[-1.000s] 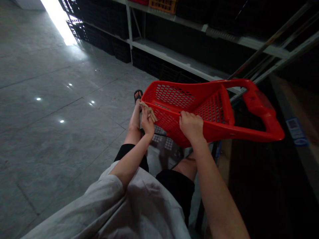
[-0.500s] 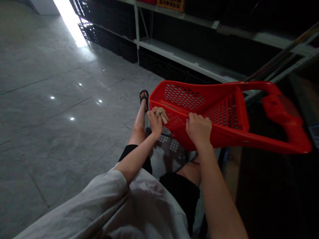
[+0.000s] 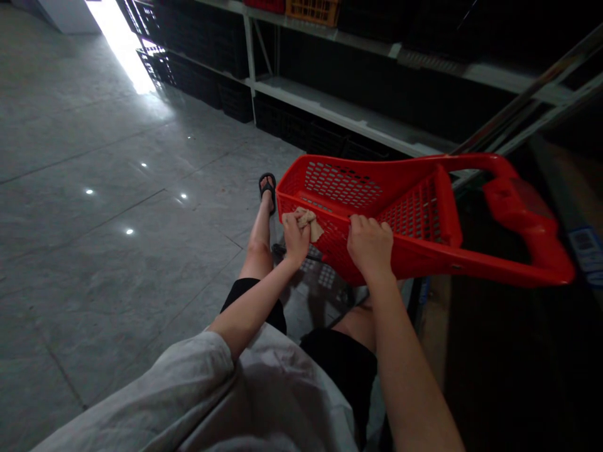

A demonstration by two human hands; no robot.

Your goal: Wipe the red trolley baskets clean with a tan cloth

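A red perforated plastic basket with a thick handle lies tilted on its side above my knees. My right hand is closed over its near rim and holds it up. My left hand is closed on a crumpled beige cloth and presses it against the basket's side wall near the left corner. I am seated, with my legs stretched out below the basket.
Metal shelving with dark crates runs along the right and back. An orange crate sits on an upper shelf. Grey tiled floor spreads out to the left. My sandalled foot rests beside the basket's far corner.
The cloth in my left hand has slid a little along the basket's side wall. My right hand keeps the same grip on the rim.
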